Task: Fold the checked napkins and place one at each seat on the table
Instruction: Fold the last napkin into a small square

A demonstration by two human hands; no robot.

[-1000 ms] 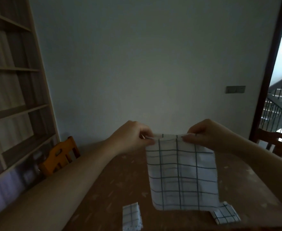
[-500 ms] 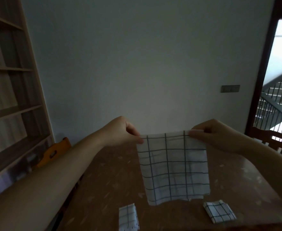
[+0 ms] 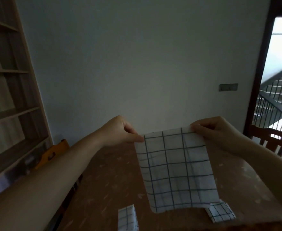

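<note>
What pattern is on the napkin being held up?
White with a dark blue grid check, seen in the head view: held napkin.

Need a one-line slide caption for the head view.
Both hands hold a checked napkin by its top corners above the table.

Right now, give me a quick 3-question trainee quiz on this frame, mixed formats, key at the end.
1. True or false: the white cloth napkin with dark checks lies flat on the brown wooden table.
2. Multiple choice: how is that napkin held? A) the left hand alone; B) the right hand alone; C) both hands pinching its top corners.
3. Fill in: how many folded checked napkins rest on the table near its bottom edge in the picture?

Key: 1. False, it hangs in the air from the hands. 2. C. 3. Two: the left folded napkin and the right folded napkin.
</note>
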